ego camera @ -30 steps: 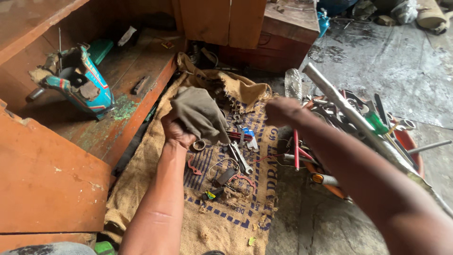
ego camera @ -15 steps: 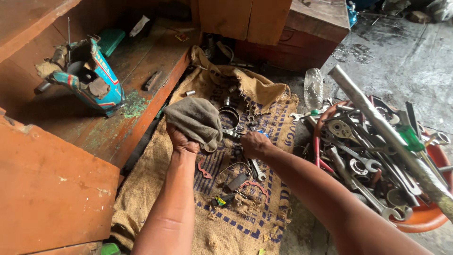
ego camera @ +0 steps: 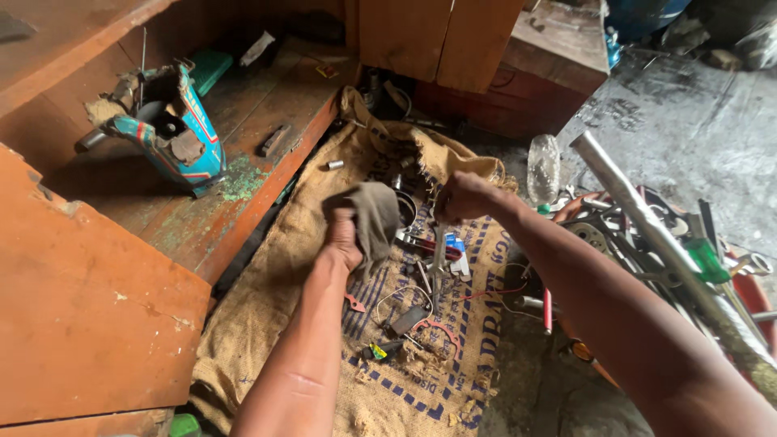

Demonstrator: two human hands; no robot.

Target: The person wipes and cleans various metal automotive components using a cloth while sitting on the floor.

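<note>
My left hand point(ego camera: 344, 236) grips a dirty grey-brown rag point(ego camera: 374, 217) held over a burlap sack point(ego camera: 283, 291) spread on the floor. My right hand point(ego camera: 460, 197) is closed around a small metal part point(ego camera: 439, 212) just right of the rag; the part is mostly hidden by the fingers. Below both hands lie loose tools and metal pieces on the sack, among them pliers point(ego camera: 434, 267) and a red curved clip point(ego camera: 437, 328).
An orange-brown wooden bench point(ego camera: 105, 316) runs along the left, with a torn teal vehicle part point(ego camera: 174, 129) on it. At right a red basin point(ego camera: 757, 295) holds several wrenches and a long metal pipe point(ego camera: 647, 222). A clear plastic bottle point(ego camera: 543, 166) lies by the sack.
My right hand came back from the basin side and now holds a small part up beside the rag. The left hand kept the rag and lifted it slightly.
</note>
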